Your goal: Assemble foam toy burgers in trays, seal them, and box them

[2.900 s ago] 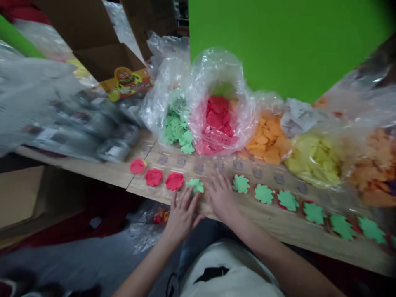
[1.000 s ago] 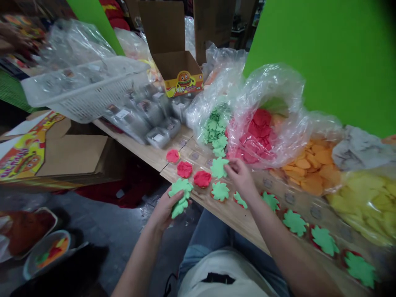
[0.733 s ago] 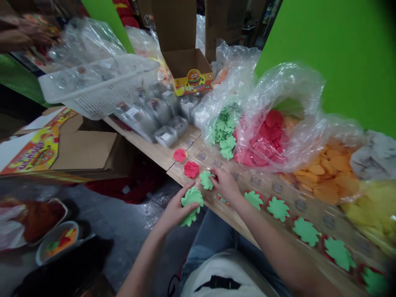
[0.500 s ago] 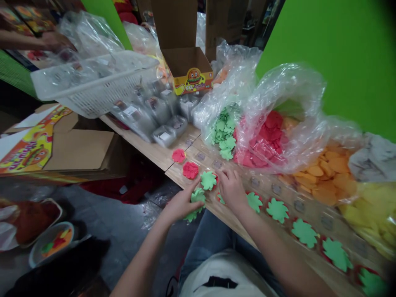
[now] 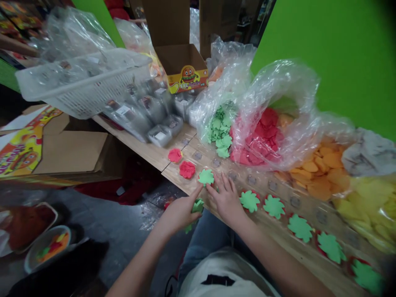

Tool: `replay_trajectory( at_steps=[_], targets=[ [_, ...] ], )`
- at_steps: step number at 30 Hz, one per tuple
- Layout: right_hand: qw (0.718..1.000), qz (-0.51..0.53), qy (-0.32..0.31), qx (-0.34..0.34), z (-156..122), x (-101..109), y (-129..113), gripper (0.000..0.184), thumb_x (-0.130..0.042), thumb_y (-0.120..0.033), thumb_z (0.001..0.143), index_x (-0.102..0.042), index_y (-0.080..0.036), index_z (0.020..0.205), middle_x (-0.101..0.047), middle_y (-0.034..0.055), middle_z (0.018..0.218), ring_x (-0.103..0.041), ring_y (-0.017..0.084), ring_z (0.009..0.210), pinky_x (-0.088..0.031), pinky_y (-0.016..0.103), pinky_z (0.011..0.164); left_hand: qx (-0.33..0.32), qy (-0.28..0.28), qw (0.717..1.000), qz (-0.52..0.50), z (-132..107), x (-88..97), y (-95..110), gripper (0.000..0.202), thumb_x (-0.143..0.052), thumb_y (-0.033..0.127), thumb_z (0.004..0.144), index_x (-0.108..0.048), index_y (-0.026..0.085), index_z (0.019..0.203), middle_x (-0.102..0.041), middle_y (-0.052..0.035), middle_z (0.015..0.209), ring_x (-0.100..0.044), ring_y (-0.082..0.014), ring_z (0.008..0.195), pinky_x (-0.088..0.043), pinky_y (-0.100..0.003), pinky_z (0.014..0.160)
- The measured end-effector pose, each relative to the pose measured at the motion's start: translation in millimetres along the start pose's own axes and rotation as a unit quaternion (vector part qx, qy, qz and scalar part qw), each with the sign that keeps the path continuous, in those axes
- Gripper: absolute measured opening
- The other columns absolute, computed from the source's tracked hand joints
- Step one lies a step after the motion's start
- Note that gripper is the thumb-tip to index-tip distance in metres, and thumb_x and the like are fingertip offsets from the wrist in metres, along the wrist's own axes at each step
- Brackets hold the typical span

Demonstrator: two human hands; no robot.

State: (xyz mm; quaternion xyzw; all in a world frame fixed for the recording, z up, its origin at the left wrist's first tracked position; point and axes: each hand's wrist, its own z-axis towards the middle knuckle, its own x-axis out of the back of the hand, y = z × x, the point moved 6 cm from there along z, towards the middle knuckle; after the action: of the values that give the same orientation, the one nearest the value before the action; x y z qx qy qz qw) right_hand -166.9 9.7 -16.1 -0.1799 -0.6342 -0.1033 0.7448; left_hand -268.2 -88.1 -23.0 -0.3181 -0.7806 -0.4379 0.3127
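My left hand (image 5: 179,212) grips several green, scallop-edged lettuce-shaped pieces (image 5: 198,205), partly hidden by its fingers, at the table's front edge. Its index finger reaches up to another green piece (image 5: 206,177) lying on a red one. Beside that piece, on its right, is my right hand (image 5: 225,198), fingers spread with nothing seen in them. The right index fingertip is at the piece's lower edge. Two red pieces, one farther back (image 5: 175,155) and one nearer (image 5: 187,169), lie uncovered to the left. Rightward along the front runs a row of green pieces on red ones (image 5: 249,201).
Behind the row sit plastic bags of green pieces (image 5: 221,128) and red pieces (image 5: 262,136), then orange discs (image 5: 321,169) and yellow pieces (image 5: 368,210). Clear packs (image 5: 161,135), a white basket (image 5: 83,95) and a burger-print box (image 5: 188,78) stand at the back left.
My right hand has opened from bunched fingertips to spread fingers, shifting slightly left. My left index finger stays by the green piece. The whole view has shifted a little.
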Motion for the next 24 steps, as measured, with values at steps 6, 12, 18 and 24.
replay_trajectory(
  at_steps=[6,12,18,24],
  targets=[
    [0.998,-0.026,0.024,-0.048,22,-3,19,0.051,-0.046,-0.013,0.082,-0.041,-0.026,0.131,-0.032,0.0098,0.142,-0.015,0.029,0.133,-0.024,0.047,0.101,0.007,-0.017,0.996,0.084,16,-3.5,8,0.088,-0.057,0.025,0.07,-0.005,0.029,0.141,-0.066,-0.0097,0.1,-0.063,-0.0259,0.089,-0.043,-0.027,0.067],
    [0.999,-0.02,0.023,-0.03,32,-6,28,0.044,-0.045,-0.01,0.082,-0.049,-0.023,0.124,-0.036,0.0137,0.139,-0.017,0.032,0.133,-0.025,0.052,0.099,-0.014,0.009,0.996,-0.084,10,17.8,3,0.086,-0.062,0.026,0.069,-0.015,0.028,0.141,-0.06,-0.0102,0.114,-0.059,-0.0266,0.098,-0.043,-0.033,0.079],
    [0.925,0.369,0.039,-0.076,41,11,6,0.032,-0.043,-0.021,0.085,-0.055,-0.018,0.115,-0.06,0.0089,0.108,-0.053,0.019,0.101,-0.042,0.035,0.089,-0.017,0.043,0.83,-0.555,-2,32.3,-4,0.077,-0.063,0.033,0.073,-0.023,0.025,0.138,-0.047,-0.0094,0.13,-0.057,-0.0195,0.096,-0.047,-0.027,0.075],
    [0.755,0.626,-0.069,-0.181,52,-10,-16,0.029,-0.052,-0.032,0.078,-0.055,-0.017,0.104,-0.062,0.0033,0.086,-0.059,0.015,0.071,-0.048,0.027,0.062,0.021,0.05,0.763,-0.644,-3,25.2,-15,0.069,-0.066,0.031,0.072,-0.035,0.023,0.132,-0.056,-0.0071,0.114,-0.059,-0.0137,0.08,-0.047,-0.023,0.067]
  ],
)
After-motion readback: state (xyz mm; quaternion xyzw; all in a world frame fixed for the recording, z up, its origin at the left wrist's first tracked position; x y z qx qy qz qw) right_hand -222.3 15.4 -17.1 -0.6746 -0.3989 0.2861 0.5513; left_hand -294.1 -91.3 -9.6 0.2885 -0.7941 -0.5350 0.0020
